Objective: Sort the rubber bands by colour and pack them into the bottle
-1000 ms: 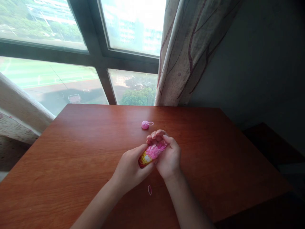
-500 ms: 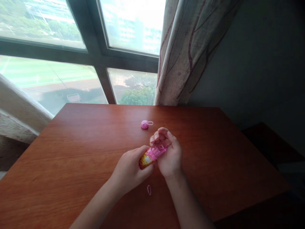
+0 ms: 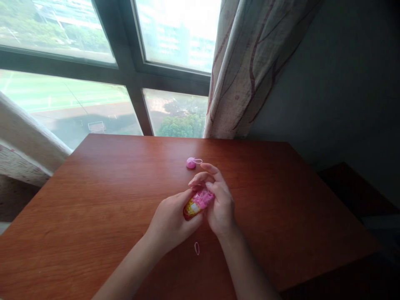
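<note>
My left hand is wrapped round a small clear container with yellow and red on its lower part and pink rubber bands packed inside. It is tilted, its mouth pointing up and right into my right hand. The thumb of that hand bends in over the mouth and meets the curled fingers; what is pinched there is hidden. Behind the hands, a pink cap with a thin loop stands on the table. Nearer me, a single pink rubber band lies on the wood.
The reddish-brown wooden table reaches back to a dark-framed window. A patterned curtain hangs at the far edge, with another curtain on the left. A dark wall is to the right.
My right hand has turned from an open, upward palm to curled, its thumb folding in over the container's mouth. The left hand holds the container almost where it was.
</note>
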The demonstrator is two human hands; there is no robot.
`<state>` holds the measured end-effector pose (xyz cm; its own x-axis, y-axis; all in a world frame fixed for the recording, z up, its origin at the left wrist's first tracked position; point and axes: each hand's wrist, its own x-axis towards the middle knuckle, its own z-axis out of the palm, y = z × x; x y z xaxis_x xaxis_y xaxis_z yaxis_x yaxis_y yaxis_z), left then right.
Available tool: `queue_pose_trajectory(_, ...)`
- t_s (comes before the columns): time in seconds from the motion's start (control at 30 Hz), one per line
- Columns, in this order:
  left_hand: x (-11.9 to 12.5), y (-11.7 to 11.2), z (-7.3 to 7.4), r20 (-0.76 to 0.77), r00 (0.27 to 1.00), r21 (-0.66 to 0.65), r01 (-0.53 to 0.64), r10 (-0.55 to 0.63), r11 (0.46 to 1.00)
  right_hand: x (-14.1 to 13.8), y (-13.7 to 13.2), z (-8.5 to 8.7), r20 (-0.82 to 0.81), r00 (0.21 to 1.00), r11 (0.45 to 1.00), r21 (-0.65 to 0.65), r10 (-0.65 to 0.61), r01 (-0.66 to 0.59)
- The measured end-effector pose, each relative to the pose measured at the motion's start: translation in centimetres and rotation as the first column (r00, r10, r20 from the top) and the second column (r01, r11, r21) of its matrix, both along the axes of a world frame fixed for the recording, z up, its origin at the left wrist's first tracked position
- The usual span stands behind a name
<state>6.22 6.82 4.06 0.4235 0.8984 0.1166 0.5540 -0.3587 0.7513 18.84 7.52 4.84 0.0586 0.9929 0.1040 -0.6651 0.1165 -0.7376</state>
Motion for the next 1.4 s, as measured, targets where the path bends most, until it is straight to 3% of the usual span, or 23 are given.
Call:
queue_pose_trajectory(0.1, 0.1, 0.0, 0.0, 0.008, 1.000, -0.004, 0.000, 0.001, 1.000, 0.0, -0.1, 0.1, 0.027, 0.999, 1.000, -0.012, -0.018, 0.019)
queue_pose_trajectory(0.37, 0.4, -0.1, 0.2, 0.060, 0.998, 0.007, 0.008, -0.008, 1.000, 0.3, -0.3, 0.5, -0.108, 0.991, 0.995, -0.081, -0.075, 0.066)
queue_pose_trajectory(0.6, 0.4, -0.1, 0.1, 0.082, 0.996, 0.006, 0.016, -0.017, 1.000, 0.4, -0.3, 0.6, -0.114, 0.992, 0.997, -0.066, -0.056, 0.049)
queue_pose_trajectory(0.73, 0.3, 0.0, 0.0, 0.069, 0.997, 0.019, 0.024, -0.025, 1.000, 0.4, -0.3, 0.6, -0.096, 0.995, 0.999, -0.028, -0.019, 0.017)
queue_pose_trajectory(0.97, 0.1, -0.1, -0.3, 0.006, 1.000, 0.054, 0.021, -0.021, 0.998, 1.0, 0.1, 0.1, -0.037, 0.985, 0.984, -0.034, 0.171, -0.172)
queue_pose_trajectory(1.2, 0.2, 0.1, -0.1, 0.076, 0.997, 0.009, 0.008, -0.009, 1.000, 1.1, 0.0, 0.2, -0.202, 0.979, 0.989, -0.138, 0.026, -0.055)
queue_pose_trajectory(1.4, 0.2, 0.1, 0.0, 0.129, 0.992, -0.010, 0.008, -0.007, 1.000, 1.1, 0.3, 0.2, -0.374, 0.927, 0.973, -0.223, -0.027, -0.062)
